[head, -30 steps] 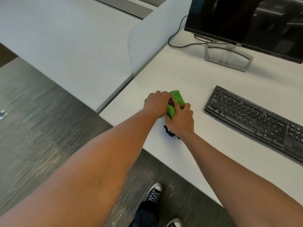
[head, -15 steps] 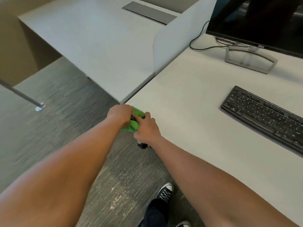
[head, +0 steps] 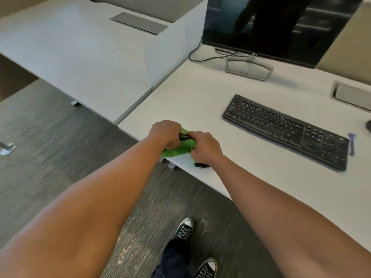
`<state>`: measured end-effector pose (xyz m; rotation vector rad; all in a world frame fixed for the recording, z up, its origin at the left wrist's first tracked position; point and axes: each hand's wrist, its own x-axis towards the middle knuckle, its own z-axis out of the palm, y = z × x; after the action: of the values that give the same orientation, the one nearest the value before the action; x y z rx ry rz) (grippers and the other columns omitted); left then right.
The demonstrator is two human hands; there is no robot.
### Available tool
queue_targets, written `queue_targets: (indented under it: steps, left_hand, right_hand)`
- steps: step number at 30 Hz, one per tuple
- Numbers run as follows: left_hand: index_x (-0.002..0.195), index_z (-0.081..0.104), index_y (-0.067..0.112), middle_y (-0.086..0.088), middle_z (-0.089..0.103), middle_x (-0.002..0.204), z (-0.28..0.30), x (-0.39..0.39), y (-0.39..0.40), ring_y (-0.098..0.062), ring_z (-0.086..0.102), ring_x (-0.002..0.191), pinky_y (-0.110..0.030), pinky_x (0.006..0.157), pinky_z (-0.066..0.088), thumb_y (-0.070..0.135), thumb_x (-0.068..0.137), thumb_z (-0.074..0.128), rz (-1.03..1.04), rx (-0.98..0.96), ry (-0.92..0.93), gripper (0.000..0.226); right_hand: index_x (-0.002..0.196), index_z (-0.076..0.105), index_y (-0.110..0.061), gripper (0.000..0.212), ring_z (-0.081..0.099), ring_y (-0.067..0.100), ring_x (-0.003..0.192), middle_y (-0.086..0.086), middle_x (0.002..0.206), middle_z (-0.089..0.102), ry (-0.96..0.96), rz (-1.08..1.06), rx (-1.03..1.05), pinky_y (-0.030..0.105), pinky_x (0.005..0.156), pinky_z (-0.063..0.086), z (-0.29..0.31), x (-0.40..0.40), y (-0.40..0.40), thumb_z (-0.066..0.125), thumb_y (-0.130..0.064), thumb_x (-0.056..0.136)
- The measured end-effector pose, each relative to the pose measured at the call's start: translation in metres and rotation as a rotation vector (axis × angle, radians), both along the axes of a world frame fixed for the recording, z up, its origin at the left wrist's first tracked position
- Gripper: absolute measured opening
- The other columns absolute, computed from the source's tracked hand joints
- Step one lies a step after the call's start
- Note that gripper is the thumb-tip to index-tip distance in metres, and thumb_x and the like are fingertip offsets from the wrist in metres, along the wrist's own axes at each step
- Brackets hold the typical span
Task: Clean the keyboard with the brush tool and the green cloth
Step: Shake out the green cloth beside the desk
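A: Head view has both hands together at the near-left corner of the desk [head: 200, 101], roughly seven o'clock from the keyboard [head: 285, 131]. What step is this?

B: Preparation, I'd say. The left hand [head: 166, 134] is curled round one end of a dark brush tool [head: 185, 137], and the right hand [head: 203, 150] grips the green cloth [head: 176, 150] bunched over the rest of it. A bit of dark material pokes out below the right hand, but I can't tell what it is.

A: So the two cleaning things are in hand, and the keyboard?

B: Untouched, well apart from the hands, lying slantwise at about two o'clock from them, in front of the monitor [head: 277, 25]. A small blue tool [head: 351, 143] sits just beside its right end.

A: Next move?

B: Likely separating brush from cloth, one in each hand, then carrying the brush across to the keys. The cloth hangs at the desk edge, so the grip needs to hold while they pull apart.
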<state>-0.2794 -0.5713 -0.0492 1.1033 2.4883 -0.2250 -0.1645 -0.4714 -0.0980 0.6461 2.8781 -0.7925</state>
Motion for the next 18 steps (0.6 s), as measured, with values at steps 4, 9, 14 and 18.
queue_targets:
  steps: [4,9,14,18]
  left_hand:
    - [0.101,0.056,0.019,0.002,0.058,0.089,-0.025,0.099,0.068,-0.022,0.059,0.087,-0.033,0.068,0.046,0.027,0.085,0.063,-0.157,0.067,-0.130,0.019]
    - [0.091,0.054,0.022,0.003,0.058,0.084,-0.041,0.142,0.086,-0.021,0.058,0.084,-0.031,0.069,0.044,0.037,0.083,0.072,-0.207,0.044,-0.241,0.025]
    - [0.098,0.061,0.022,0.002,0.065,0.090,-0.044,0.221,0.110,-0.021,0.062,0.090,-0.032,0.075,0.049,0.046,0.082,0.075,-0.350,-0.047,-0.402,0.032]
    - [0.113,0.068,0.014,-0.005,0.071,0.108,-0.042,0.290,0.128,-0.025,0.064,0.101,-0.037,0.091,0.051,0.041,0.085,0.076,-0.418,-0.085,-0.619,0.040]
  right_hand:
    - [0.116,0.059,-0.042,0.050,0.057,0.025,0.097,-0.004,0.104,0.061,-0.220,-0.099,0.076,0.038,0.070,0.049,0.002,0.100,0.064,0.053,-0.014,0.075]
    - [0.121,0.059,-0.041,0.053,0.057,0.023,0.094,-0.003,0.107,0.062,-0.373,-0.108,0.025,0.034,0.068,0.049,0.010,0.148,0.077,0.054,-0.013,0.076]
    - [0.121,0.060,-0.038,0.046,0.055,0.022,0.100,-0.002,0.112,0.062,-0.564,-0.148,0.020,0.037,0.084,0.051,0.016,0.224,0.092,0.052,-0.014,0.083]
    - [0.123,0.063,-0.033,0.050,0.060,0.023,0.098,0.000,0.106,0.063,-0.807,-0.120,-0.031,0.036,0.081,0.052,0.038,0.283,0.106,0.052,-0.008,0.081]
